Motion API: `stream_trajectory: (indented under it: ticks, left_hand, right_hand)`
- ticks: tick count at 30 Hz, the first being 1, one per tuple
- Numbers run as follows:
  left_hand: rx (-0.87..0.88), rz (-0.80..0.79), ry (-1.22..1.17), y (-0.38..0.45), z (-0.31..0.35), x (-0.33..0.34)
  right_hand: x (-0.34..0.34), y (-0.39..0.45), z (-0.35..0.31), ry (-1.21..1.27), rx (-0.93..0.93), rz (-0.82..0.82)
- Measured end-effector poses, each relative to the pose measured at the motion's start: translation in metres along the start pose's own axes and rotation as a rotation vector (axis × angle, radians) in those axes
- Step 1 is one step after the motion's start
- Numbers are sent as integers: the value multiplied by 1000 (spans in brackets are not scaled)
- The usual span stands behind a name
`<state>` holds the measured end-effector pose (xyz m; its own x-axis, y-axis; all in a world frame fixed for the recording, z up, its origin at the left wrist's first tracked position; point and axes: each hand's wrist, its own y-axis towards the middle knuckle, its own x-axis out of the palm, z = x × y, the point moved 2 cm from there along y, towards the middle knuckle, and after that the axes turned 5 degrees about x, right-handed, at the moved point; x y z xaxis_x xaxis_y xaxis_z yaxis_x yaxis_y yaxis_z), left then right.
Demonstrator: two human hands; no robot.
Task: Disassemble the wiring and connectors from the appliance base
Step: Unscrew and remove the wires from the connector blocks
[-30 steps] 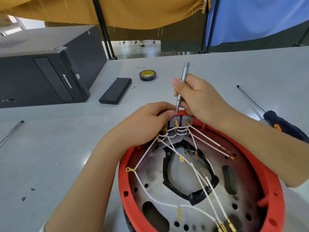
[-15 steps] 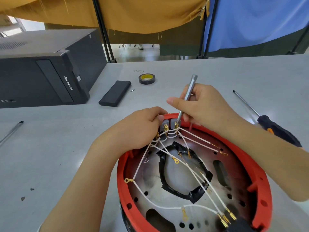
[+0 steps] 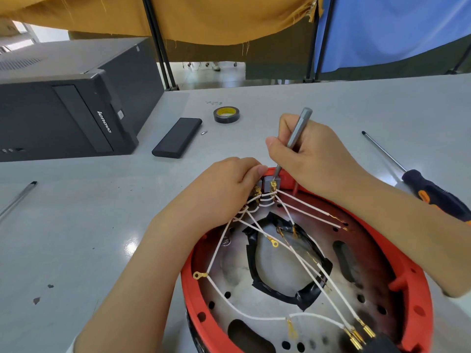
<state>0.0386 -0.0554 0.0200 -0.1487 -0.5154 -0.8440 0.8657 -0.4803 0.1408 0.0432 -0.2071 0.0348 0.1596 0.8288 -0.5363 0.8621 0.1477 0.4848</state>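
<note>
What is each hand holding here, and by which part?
The right hand grips a slim grey screwdriver by its mid-handle. The left hand holds the wires at the connector block.

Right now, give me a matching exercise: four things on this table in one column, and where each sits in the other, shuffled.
Things:
1. tape roll
2. computer tower
3. large screwdriver
4. thin metal driver

Places:
A. held in the right hand
B. lying on the table at the right
C. far left of the table
D. beyond the hands, near the black flat case

Pairs: 1-D, 2-C, 3-B, 4-A
</note>
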Motion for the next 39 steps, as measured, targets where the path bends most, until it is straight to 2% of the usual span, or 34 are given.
stream_trajectory:
  ticks: [9, 14, 19, 25, 29, 33, 39]
  left_hand:
    - [34, 17, -15, 0, 0, -1]
    - [46, 19, 29, 1, -2, 0]
    - [20, 6, 10, 0, 1, -1]
    - [7, 1, 4, 0, 0, 0]
    - [11, 4, -8, 0, -1, 0]
    - [41, 8, -18, 0, 0, 1]
    - [27, 1, -35, 0, -1, 1]
  right_hand:
    - [2, -2, -1, -123, -122, -24]
    - [5, -3, -6, -168, -130, -56]
    - [9, 17, 0, -32, 103, -80]
    - [13, 31, 7, -40, 238, -248]
    - [11, 25, 6, -65, 172, -121]
    - [1, 18, -7, -78, 97, -68]
    - [-5, -4, -5, 2, 198, 2]
